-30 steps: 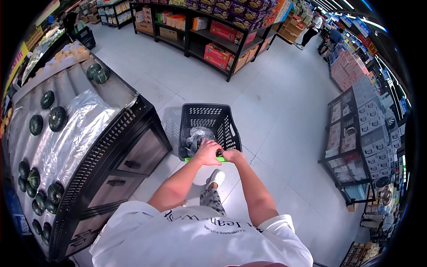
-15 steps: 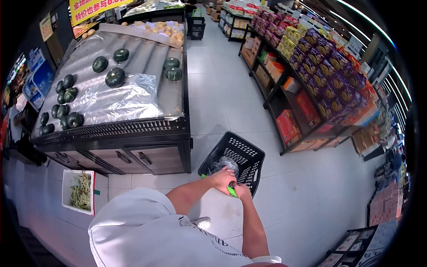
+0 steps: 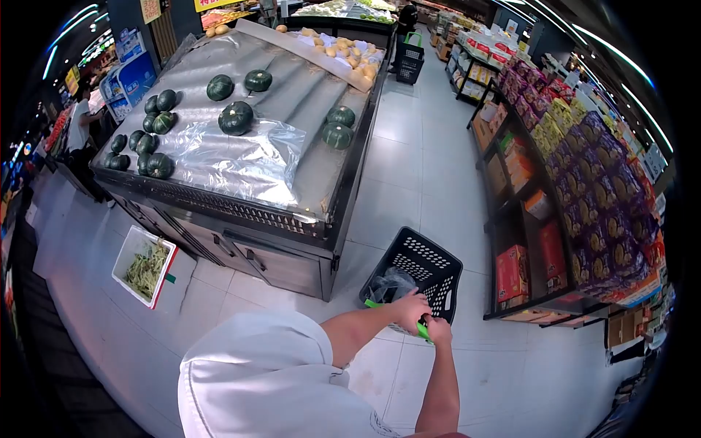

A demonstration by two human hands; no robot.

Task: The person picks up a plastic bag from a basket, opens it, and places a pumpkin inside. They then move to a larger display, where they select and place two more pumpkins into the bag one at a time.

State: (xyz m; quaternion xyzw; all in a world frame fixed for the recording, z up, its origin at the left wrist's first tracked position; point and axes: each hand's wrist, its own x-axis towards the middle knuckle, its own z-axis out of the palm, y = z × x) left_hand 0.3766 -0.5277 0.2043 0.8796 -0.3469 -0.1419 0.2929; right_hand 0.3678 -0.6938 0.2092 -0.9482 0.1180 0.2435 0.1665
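A black shopping basket (image 3: 438, 264) with perforated walls is in front of me at the lower centre, with a clear plastic bag (image 3: 394, 282) inside it. Its green handle (image 3: 423, 328) passes by both hands. My left hand (image 3: 410, 309) is at the handle, fingers bent over the basket's near side. Close beside it on the right, my right hand (image 3: 439, 330) is wrapped round the handle. Dark green pumpkins (image 3: 236, 118) lie on the silvery sheet of a display stand (image 3: 292, 248) ahead to the left.
A white box of leafy scraps (image 3: 145, 268) stands on the floor at left. Shelves (image 3: 504, 197) with purple packages (image 3: 599, 197) line the right side. Farther down the aisle are a person in dark clothes (image 3: 407, 18) and another black basket (image 3: 410, 61). Another person (image 3: 79, 124) stands at far left.
The view has turned left, so the stand, shelves and floor box appear shifted. The basket and both hands appear slightly farther right in view. Both hands stay at the handle.
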